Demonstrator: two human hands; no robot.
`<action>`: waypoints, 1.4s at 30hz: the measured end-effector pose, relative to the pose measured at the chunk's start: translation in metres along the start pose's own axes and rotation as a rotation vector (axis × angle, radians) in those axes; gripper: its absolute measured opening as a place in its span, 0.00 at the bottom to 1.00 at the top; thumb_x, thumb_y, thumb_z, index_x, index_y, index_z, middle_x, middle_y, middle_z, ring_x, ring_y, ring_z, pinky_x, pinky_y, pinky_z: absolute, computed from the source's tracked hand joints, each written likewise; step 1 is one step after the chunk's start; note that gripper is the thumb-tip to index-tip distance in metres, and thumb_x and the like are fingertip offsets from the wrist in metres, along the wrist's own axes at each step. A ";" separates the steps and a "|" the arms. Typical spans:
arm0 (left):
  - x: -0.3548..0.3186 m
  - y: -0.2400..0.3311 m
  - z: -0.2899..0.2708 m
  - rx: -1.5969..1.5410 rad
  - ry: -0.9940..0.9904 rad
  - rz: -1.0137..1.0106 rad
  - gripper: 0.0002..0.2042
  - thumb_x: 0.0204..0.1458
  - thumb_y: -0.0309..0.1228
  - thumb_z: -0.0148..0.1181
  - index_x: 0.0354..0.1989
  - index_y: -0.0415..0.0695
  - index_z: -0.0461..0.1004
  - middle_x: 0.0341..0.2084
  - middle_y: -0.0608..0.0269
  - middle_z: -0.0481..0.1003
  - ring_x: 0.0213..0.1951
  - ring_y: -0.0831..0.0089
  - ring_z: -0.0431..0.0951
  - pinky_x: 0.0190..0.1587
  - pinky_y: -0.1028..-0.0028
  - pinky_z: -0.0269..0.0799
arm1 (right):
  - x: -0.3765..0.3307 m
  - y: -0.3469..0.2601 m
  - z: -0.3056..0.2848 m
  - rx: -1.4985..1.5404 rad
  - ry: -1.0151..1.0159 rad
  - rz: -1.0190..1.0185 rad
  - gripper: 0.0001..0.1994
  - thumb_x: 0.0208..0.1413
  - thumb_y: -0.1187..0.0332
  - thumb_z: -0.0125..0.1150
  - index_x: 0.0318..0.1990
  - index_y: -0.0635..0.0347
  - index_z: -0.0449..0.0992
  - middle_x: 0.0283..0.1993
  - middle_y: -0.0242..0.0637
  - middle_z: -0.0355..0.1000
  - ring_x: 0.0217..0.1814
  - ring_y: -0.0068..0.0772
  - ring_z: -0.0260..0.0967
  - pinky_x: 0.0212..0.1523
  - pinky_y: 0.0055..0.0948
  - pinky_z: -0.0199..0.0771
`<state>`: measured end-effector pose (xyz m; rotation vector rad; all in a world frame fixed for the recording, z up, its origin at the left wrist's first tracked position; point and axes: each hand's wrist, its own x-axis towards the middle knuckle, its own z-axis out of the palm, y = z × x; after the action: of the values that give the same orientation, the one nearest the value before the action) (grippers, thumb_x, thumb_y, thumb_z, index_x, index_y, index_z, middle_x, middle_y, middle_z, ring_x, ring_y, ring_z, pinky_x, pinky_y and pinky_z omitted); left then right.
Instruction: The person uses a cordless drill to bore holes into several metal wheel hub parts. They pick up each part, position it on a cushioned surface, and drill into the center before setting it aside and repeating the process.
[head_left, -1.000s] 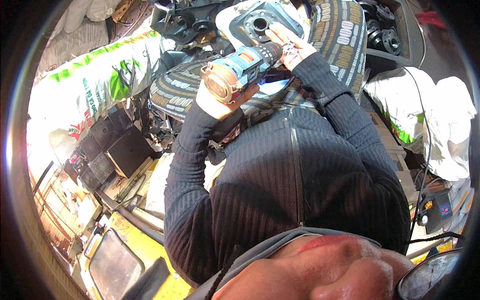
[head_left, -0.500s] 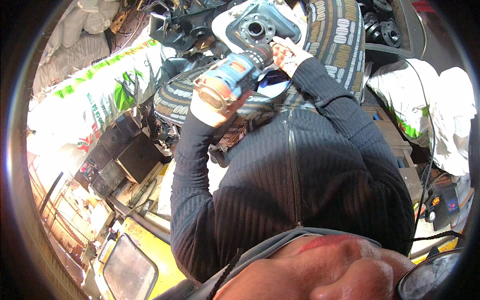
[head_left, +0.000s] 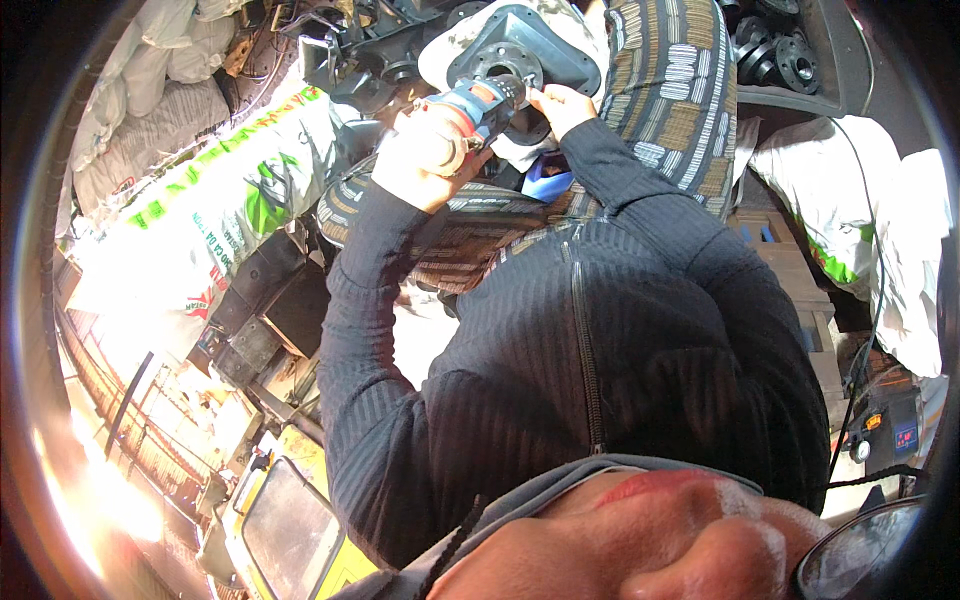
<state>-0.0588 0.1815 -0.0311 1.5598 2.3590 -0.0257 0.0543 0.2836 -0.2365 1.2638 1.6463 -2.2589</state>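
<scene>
1. L hand, upper centre-left of frame: wrapped round a blue power drill, prob. at the grip, so one hand takes its full weight & R stays free.
2. Drill: upper centre, tilted, nose up & to the right, over the hub; angle presumably keeps the tip near R fingers.
3. R hand, just right of the drill's nose: fingers curled, narrow; can't tell if they're closed on anything. Prob. there for fine work/steadying.
4. Dark flanged part, top centre: round hub toward the drill, white material beside/under it. Lies by patterned cloth over the legs, apparently for support within reach.
5. Upper R: bin w/ dark round parts, prob. grouped to keep them together. White sack at L.
</scene>
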 end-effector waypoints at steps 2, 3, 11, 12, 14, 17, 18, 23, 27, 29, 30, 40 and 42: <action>0.009 -0.001 -0.008 -0.115 -0.138 -0.062 0.18 0.37 0.39 0.66 0.35 0.43 0.75 0.28 0.53 0.76 0.32 0.60 0.77 0.37 0.68 0.73 | 0.001 -0.001 -0.001 -0.137 0.011 -0.038 0.19 0.48 0.51 0.58 0.29 0.61 0.74 0.23 0.44 0.69 0.25 0.35 0.66 0.30 0.31 0.65; 0.013 -0.002 -0.013 -0.160 -0.185 -0.094 0.17 0.37 0.39 0.66 0.35 0.43 0.75 0.28 0.53 0.76 0.32 0.60 0.77 0.37 0.67 0.72 | 0.001 -0.001 -0.001 -0.154 0.011 -0.038 0.20 0.48 0.50 0.57 0.28 0.61 0.73 0.22 0.44 0.69 0.24 0.35 0.66 0.30 0.31 0.65; 0.037 -0.001 -0.028 -0.418 -0.316 -0.227 0.17 0.35 0.36 0.65 0.35 0.42 0.74 0.28 0.52 0.76 0.32 0.58 0.77 0.37 0.67 0.72 | -0.006 -0.009 0.000 -0.053 0.013 -0.027 0.19 0.47 0.51 0.57 0.26 0.61 0.71 0.19 0.41 0.67 0.22 0.36 0.65 0.28 0.33 0.64; 0.037 -0.001 -0.026 -0.420 -0.314 -0.222 0.17 0.35 0.36 0.64 0.35 0.42 0.74 0.28 0.52 0.76 0.32 0.58 0.77 0.37 0.67 0.72 | -0.007 -0.012 -0.001 -0.052 0.018 -0.011 0.18 0.47 0.51 0.57 0.26 0.61 0.71 0.19 0.40 0.67 0.22 0.36 0.65 0.28 0.33 0.64; 0.036 -0.002 -0.022 -0.344 -0.300 -0.184 0.18 0.34 0.35 0.64 0.34 0.40 0.73 0.28 0.52 0.75 0.31 0.57 0.77 0.35 0.66 0.72 | -0.008 -0.016 -0.002 -0.047 0.020 0.008 0.18 0.46 0.52 0.58 0.25 0.61 0.70 0.18 0.39 0.66 0.21 0.35 0.66 0.27 0.33 0.63; 0.034 -0.006 -0.018 -0.125 -0.306 -0.174 0.19 0.33 0.35 0.65 0.35 0.40 0.73 0.30 0.50 0.75 0.33 0.57 0.76 0.36 0.65 0.71 | -0.006 -0.019 -0.001 -0.183 0.010 0.041 0.13 0.48 0.59 0.58 0.28 0.62 0.73 0.20 0.37 0.70 0.22 0.24 0.65 0.26 0.26 0.64; 0.035 -0.008 -0.016 -0.238 -0.259 -0.139 0.19 0.33 0.36 0.65 0.35 0.40 0.73 0.31 0.50 0.75 0.34 0.58 0.76 0.37 0.65 0.71 | -0.005 -0.019 -0.001 -0.149 0.005 0.033 0.13 0.48 0.59 0.58 0.28 0.62 0.73 0.20 0.38 0.69 0.22 0.24 0.65 0.26 0.26 0.63; 0.035 -0.013 -0.007 -0.249 -0.219 -0.061 0.20 0.35 0.38 0.65 0.37 0.43 0.73 0.35 0.52 0.74 0.40 0.61 0.74 0.44 0.66 0.70 | -0.006 -0.015 -0.001 -0.172 0.024 0.012 0.14 0.47 0.56 0.58 0.27 0.60 0.73 0.18 0.38 0.68 0.20 0.29 0.65 0.25 0.28 0.63; 0.037 -0.010 0.004 -0.188 -0.349 -0.143 0.20 0.38 0.40 0.64 0.40 0.45 0.73 0.35 0.57 0.75 0.38 0.63 0.75 0.45 0.69 0.70 | -0.002 -0.013 0.000 -0.271 0.083 -0.119 0.17 0.47 0.55 0.58 0.23 0.62 0.68 0.16 0.43 0.63 0.19 0.37 0.59 0.23 0.33 0.59; 0.031 -0.005 0.001 -0.150 -0.174 -0.072 0.21 0.39 0.44 0.62 0.40 0.45 0.73 0.30 0.57 0.76 0.32 0.61 0.77 0.38 0.68 0.73 | -0.001 -0.012 0.002 -0.121 0.064 -0.176 0.18 0.47 0.55 0.57 0.22 0.62 0.66 0.17 0.46 0.61 0.19 0.38 0.57 0.23 0.35 0.58; 0.024 0.001 -0.002 -0.237 -0.151 -0.132 0.21 0.40 0.44 0.62 0.40 0.45 0.73 0.30 0.55 0.76 0.33 0.60 0.77 0.38 0.67 0.73 | 0.001 -0.011 0.001 -0.222 0.043 -0.183 0.17 0.48 0.56 0.57 0.22 0.62 0.67 0.17 0.45 0.61 0.20 0.33 0.58 0.24 0.33 0.59; -0.143 0.047 0.015 -0.594 -0.304 -0.476 0.35 0.40 0.36 0.64 0.57 0.42 0.55 0.44 0.45 0.71 0.44 0.56 0.74 0.46 0.67 0.70 | 0.011 -0.027 -0.012 0.186 -0.138 0.040 0.15 0.48 0.59 0.63 0.19 0.57 0.67 0.10 0.26 0.54 0.07 0.19 0.46 0.08 0.23 0.45; -0.167 0.049 0.037 -0.738 -0.264 -0.433 0.38 0.40 0.36 0.63 0.60 0.38 0.50 0.49 0.43 0.66 0.51 0.54 0.69 0.52 0.67 0.65 | 0.015 -0.050 -0.005 0.089 -0.127 -0.032 0.17 0.48 0.59 0.63 0.16 0.55 0.63 0.08 0.26 0.52 0.06 0.19 0.45 0.07 0.22 0.44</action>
<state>0.0541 0.0448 -0.0144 0.6505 2.0882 0.4560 0.0224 0.3151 -0.2084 1.0926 1.5499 -2.4016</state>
